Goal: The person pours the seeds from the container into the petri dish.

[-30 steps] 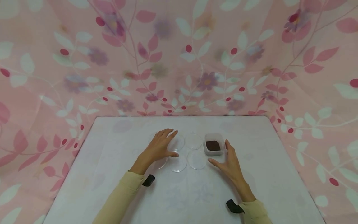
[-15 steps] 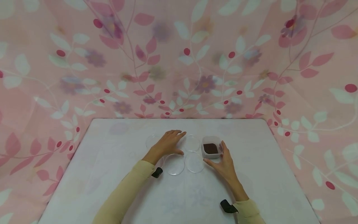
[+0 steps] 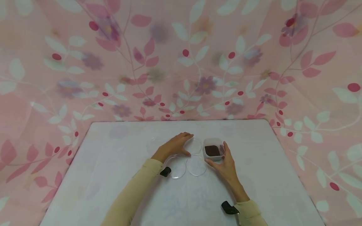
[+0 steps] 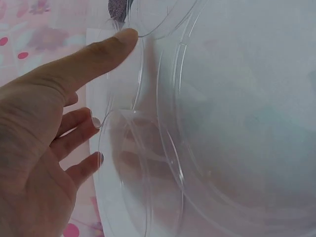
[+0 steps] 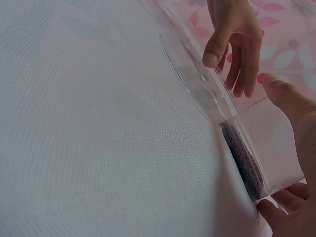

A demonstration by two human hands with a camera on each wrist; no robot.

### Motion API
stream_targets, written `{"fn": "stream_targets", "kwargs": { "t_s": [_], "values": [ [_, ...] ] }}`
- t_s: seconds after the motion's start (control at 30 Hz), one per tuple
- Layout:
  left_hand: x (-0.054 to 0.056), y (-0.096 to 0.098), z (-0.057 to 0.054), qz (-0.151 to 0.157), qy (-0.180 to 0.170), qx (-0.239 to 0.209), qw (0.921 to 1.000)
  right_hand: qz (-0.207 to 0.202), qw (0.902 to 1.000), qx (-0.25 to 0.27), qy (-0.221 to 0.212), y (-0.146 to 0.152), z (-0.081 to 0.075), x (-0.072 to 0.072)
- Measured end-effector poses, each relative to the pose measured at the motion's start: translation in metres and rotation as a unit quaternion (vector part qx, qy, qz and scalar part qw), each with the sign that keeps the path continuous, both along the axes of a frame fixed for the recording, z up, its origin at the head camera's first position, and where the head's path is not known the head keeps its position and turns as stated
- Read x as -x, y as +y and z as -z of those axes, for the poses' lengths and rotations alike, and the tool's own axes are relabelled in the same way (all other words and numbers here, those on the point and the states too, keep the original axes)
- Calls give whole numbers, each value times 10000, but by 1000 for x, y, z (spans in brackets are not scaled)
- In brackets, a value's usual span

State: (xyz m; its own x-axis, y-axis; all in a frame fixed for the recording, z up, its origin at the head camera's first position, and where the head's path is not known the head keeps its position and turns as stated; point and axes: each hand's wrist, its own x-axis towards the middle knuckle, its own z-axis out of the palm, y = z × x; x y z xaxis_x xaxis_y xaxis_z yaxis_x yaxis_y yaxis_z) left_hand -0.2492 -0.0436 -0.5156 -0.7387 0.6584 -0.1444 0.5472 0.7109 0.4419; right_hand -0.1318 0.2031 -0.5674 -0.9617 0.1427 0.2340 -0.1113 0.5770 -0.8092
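Note:
Several clear round petri dishes (image 3: 196, 165) lie in two rows on the table. My left hand (image 3: 175, 145) hovers low over the back row with thumb and fingers spread and nothing between them; its fingertips are near the back right dish (image 3: 193, 145). It hides part of the dishes below. To the right of the dishes stands a square translucent plastic tub (image 3: 213, 158) with dark brown granular material (image 5: 242, 159) in its bottom. My right hand (image 3: 227, 165) grips this tub, thumb at its near left corner and fingers along the right side.
The white-covered table (image 3: 268, 175) ends at a back edge against a pink floral cloth (image 3: 181, 62). A black wrist-camera mount (image 3: 166, 171) hangs under the left wrist close to the front left dish (image 3: 177, 168); another mount (image 3: 229, 207) sits at the right wrist.
My left hand has moved right across the dishes toward the back right one. My right hand has come in from beside the tub and now holds it. The head view has shifted slightly.

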Motion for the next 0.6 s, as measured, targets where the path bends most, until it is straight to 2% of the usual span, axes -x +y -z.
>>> {"fn": "stream_targets", "kwargs": {
  "t_s": [0.17,0.6],
  "values": [
    [3,2,9,35,-20,-126,9999,56,9999,117,20,-2,2,0],
    [12,-6,15,-139,16,-139,9998,172,9990,416,75,-4,3,5]
  ]
}}
